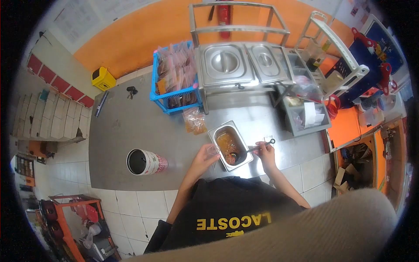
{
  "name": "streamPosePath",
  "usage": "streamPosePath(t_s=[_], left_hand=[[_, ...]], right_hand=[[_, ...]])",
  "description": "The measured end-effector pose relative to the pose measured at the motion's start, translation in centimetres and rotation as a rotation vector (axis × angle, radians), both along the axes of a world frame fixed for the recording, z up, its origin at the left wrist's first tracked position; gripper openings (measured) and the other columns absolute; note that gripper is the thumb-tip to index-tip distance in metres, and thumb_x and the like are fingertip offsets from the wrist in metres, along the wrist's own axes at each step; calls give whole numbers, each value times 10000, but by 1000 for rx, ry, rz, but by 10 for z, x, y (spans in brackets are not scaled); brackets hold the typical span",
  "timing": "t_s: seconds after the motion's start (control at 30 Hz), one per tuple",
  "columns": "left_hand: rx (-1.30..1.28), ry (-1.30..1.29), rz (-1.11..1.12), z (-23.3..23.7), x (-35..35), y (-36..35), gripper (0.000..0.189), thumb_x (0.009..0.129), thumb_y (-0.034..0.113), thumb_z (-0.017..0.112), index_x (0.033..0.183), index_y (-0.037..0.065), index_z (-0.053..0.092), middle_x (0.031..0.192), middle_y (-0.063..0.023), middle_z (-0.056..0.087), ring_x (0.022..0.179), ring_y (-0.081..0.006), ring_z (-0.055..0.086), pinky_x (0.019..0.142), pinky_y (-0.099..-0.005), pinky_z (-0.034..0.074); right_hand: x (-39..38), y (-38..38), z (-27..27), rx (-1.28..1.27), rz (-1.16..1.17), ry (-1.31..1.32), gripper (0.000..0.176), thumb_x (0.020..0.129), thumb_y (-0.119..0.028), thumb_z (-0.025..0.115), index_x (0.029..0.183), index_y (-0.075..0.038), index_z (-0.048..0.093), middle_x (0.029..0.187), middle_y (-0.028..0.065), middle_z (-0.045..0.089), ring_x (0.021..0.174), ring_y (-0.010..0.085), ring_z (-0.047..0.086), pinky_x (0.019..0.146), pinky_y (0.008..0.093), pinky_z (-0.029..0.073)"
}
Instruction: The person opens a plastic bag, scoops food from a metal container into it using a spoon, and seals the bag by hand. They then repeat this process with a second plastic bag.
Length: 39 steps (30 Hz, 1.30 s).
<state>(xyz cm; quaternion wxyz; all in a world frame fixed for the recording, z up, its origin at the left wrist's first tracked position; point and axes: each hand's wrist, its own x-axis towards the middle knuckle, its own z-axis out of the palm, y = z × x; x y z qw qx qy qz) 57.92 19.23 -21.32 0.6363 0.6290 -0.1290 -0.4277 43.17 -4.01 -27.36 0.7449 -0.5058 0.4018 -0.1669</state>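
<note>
A deep steel pan [213, 132] with orange-brown sauce [226, 142] stands near the table's front edge. My right hand [265, 155] is closed round the handle of a black ladle [253, 149], whose bowl is down in the sauce. On the pan's left side, my left hand [206, 158] pinches a small clear plastic bag [213, 150] beside the rim. Behind the pan lies a filled clear packet [194, 121]. A printed paper cup [150, 162], dark inside, stands to the left.
A blue basket [176, 97] of filled packets stands at the back, beside a steel rack [240, 89] with two lidded pans. Grey bins [305, 131] are at the right. Keys [131, 91] and a dark strip-like object [101, 103] lie at the back left.
</note>
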Motion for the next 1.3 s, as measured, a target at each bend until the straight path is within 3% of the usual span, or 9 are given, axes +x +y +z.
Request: streamPosePath(t_s=[0.13, 0.23, 0.33, 0.53, 0.73, 0.87, 0.97, 1.13, 1.3], left_hand=[[-45, 5, 15, -7, -1, 1, 484, 883, 152, 682, 1280, 26, 435, 1238, -109, 531, 1152, -202, 521, 946, -328, 444], [-48, 13, 25, -9, -1, 1, 478, 886, 144, 676, 1280, 25, 434, 1238, -111, 530, 1161, -204, 518, 962, -329, 441], [-48, 6, 3, -5, 0, 2, 483, 888, 144, 673, 1285, 22, 427, 1247, -113, 521, 1177, -206, 508, 972, -330, 436], [-36, 6, 9, -1, -1, 0, 475, 890, 133, 667, 1283, 19, 428, 1242, -103, 524, 1155, -196, 522, 964, -324, 437], [-47, 21, 24, -1, -3, 1, 491, 890, 136, 669, 1295, 21, 415, 1234, -111, 531, 1151, -189, 526, 953, -320, 444], [-28, 9, 22, 0, -2, 0, 495, 892, 137, 669, 1300, 27, 412, 1198, -108, 554, 1120, -183, 545, 931, -312, 452], [-21, 15, 21, 2, -2, 1, 492, 891, 141, 672, 1297, 30, 417, 1178, -103, 564, 1104, -176, 552, 917, -304, 457], [-31, 20, 23, 3, -3, 0, 473, 894, 153, 672, 1284, 32, 434, 1166, -99, 568, 1090, -163, 552, 906, -289, 459], [-53, -257, 36, -23, -4, 2, 484, 873, 163, 694, 1267, 31, 447, 1184, -103, 573, 1111, -185, 555, 942, -316, 444]], right_hand=[[1, 1, -3, 131, -62, -1, 287, 992, -245, 500, 1002, 32, 573, 823, 100, 636, 649, 127, 635, 636, 227, 537], [5, 5, 6, 40, -117, -16, 259, 994, -216, 494, 993, 30, 576, 835, 101, 633, 663, 138, 642, 642, 235, 544], [16, 16, 19, -261, 17, -73, 222, 994, -170, 488, 991, 34, 575, 836, 111, 636, 695, 157, 660, 650, 242, 550], [28, 21, 36, -850, 561, -102, 203, 960, -80, 509, 834, 65, 575, 781, 130, 644, 697, 190, 686, 639, 312, 538], [20, 6, 55, -722, 686, 19, 195, 968, -91, 493, 857, 47, 574, 729, 112, 642, 647, 185, 670, 603, 299, 530], [23, 3, 24, -366, 305, -19, 227, 996, -131, 448, 882, 24, 568, 733, 85, 641, 598, 135, 642, 558, 265, 530], [22, -2, 7, -226, 132, -37, 228, 999, -150, 450, 915, 32, 559, 747, 105, 639, 598, 156, 645, 572, 269, 548], [15, -10, -2, -102, 42, -26, 303, 1016, -246, 438, 969, 39, 528, 777, 130, 633, 603, 165, 640, 583, 257, 541], [10, -12, -1, -80, 8, -134, 288, 1016, -271, 449, 972, 3, 523, 804, 121, 636, 646, 150, 630, 613, 242, 520]])
